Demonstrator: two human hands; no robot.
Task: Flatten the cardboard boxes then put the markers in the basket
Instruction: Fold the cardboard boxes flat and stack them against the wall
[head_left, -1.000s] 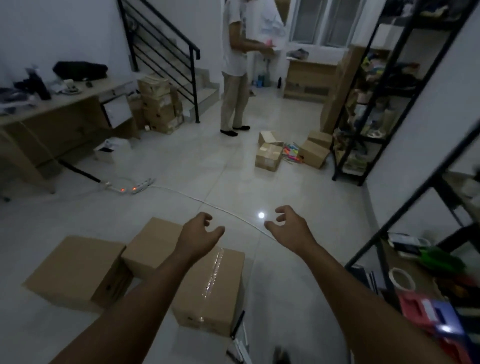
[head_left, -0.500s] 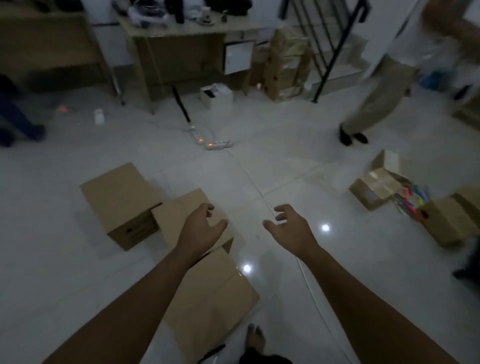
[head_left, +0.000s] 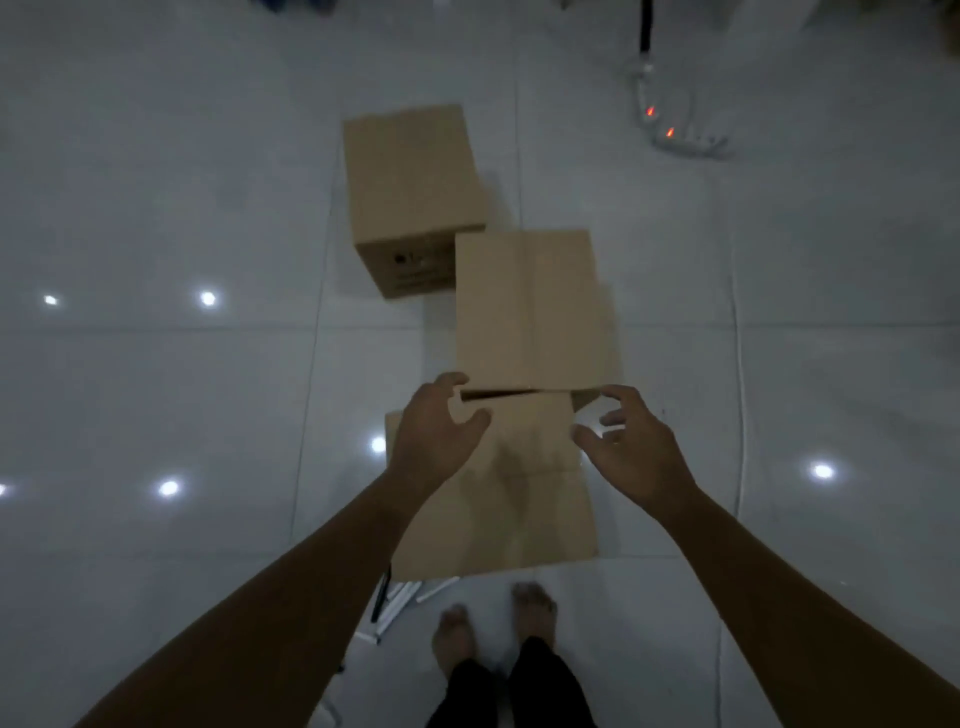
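Hovering over the nearest cardboard box (head_left: 498, 488), the left hand (head_left: 431, 436) and right hand (head_left: 631, 452) have fingers released, grasping nothing.

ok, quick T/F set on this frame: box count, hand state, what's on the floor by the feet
1. Three cardboard boxes sit on the tiled floor: far box, middle box, near box. True.
2. The left hand has a closed grip on a marker. False: it is open and empty, over the near box.
3. The right hand is open, holding nothing. True.
4. All the boxes are already flattened. False: the far box and the middle box at least stand as full boxes.
5. A power strip with lit orange lights lies at the upper right. True.
6. The markers are in a basket. False: they lie loose on the floor near the bare feet; no basket shows.
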